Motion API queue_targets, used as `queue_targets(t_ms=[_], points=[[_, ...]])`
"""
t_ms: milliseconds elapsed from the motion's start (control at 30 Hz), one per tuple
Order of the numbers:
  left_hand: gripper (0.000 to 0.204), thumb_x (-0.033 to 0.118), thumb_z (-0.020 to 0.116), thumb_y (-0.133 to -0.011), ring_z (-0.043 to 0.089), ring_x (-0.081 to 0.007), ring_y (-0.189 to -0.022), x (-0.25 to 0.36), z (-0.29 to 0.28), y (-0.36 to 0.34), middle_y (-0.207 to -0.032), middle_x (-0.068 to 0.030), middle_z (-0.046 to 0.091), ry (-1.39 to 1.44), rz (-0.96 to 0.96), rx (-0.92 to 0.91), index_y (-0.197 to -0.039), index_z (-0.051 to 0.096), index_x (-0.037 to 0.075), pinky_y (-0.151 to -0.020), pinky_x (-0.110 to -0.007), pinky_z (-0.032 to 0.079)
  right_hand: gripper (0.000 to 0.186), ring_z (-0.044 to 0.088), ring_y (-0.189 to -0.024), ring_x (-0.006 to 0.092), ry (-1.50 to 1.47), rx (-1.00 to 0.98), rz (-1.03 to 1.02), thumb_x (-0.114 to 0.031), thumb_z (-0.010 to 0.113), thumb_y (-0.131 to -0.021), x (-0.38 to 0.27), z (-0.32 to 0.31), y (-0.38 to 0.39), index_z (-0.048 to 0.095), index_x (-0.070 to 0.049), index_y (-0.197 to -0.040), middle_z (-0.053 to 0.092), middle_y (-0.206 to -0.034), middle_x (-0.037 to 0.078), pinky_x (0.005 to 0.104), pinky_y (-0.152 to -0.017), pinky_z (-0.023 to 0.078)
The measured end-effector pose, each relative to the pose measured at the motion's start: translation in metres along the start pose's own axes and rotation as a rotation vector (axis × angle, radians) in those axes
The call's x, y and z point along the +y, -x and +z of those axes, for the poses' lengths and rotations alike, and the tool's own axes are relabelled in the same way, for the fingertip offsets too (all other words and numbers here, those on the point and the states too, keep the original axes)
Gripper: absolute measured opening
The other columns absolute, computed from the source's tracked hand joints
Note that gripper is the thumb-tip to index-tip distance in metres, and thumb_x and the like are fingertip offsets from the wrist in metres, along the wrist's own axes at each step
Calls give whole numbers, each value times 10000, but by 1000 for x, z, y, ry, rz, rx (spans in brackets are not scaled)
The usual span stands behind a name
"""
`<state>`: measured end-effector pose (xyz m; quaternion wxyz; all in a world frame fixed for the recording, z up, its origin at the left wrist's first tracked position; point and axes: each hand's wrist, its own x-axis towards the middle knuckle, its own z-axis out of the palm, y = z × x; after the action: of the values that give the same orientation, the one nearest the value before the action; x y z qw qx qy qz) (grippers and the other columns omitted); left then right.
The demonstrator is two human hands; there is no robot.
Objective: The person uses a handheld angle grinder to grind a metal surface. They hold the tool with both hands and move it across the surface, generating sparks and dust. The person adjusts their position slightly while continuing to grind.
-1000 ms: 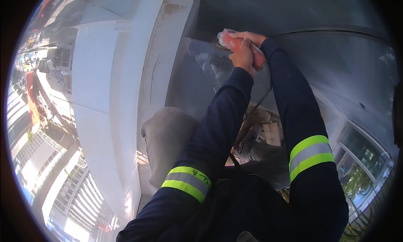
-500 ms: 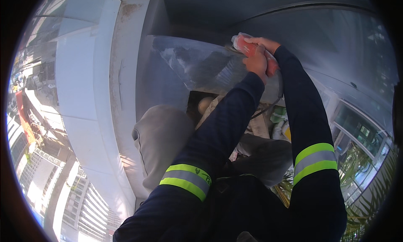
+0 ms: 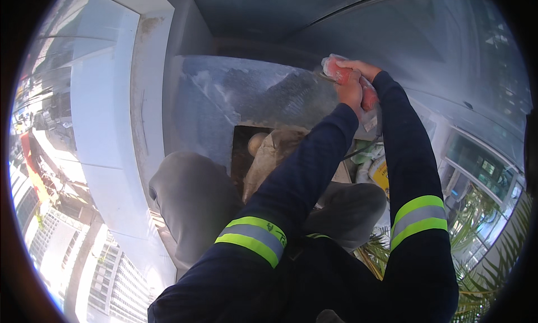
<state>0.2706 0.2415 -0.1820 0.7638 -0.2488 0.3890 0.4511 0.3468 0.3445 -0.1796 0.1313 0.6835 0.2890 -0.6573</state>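
Gripping a dusty red power tool, the left hand wraps round its body, while the right hand, touching it just above and right of the left, clasps its upper side. The tool's whitish front end points up and left of both hands. Left of them spreads a patchy grey panel; below the left hand sit a brown sack and a dark cord.

You've room to pass your L hand leftward over the grey slab, up to the pale frame. Dark wall blocks fwd; cord runs btwn forearms; L knee & brown sack crowd nearside.
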Motion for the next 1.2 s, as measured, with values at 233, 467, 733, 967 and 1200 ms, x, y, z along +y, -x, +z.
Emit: queue_targets(t_ms=[233,467,733,967,1200], points=[[659,420,669,-966,639,-336,-1154,77,0,76,-1323,-154,551,1,126,116,-1474,394,103,-819,-555,588,579,711,-930,233,0,-168,-11,-571,671,-962,-68,71,51,652,-61,-1234,733,-1105,128,358,-888,564],[820,372,695,-946,609,-347,-1218,102,-3,100,-1424,-180,486,8,268,227,-1570,230,112,-862,-562,587,510,709,-909,217,-93,-314,-27,-507,678,-988,-91,106,42,646,-63,-1238,737,-1093,113,362,-852,571],[772,390,684,-968,628,-345,-1183,19,16,51,-1400,-178,501,29,151,126,-1554,249,138,-878,-553,586,565,708,-919,242,-36,-146,-42,-556,689,-954,-35,28,41,664,-51,-1206,729,-1086,141,382,-850,573],[651,428,671,-977,642,-318,-1151,-46,37,40,-1308,-146,554,-1,36,17,-1454,381,91,-835,-520,596,603,706,-993,262,-111,-84,-42,-542,706,-932,34,-50,42,665,-39,-1261,724,-1150,169,389,-917,565],[646,429,657,-983,638,-334,-1162,-17,28,58,-1320,-145,550,-31,64,56,-1456,392,79,-828,-529,598,663,711,-990,277,-79,-98,-76,-583,721,-904,13,-17,35,660,-30,-1264,721,-1141,188,412,-892,575]])
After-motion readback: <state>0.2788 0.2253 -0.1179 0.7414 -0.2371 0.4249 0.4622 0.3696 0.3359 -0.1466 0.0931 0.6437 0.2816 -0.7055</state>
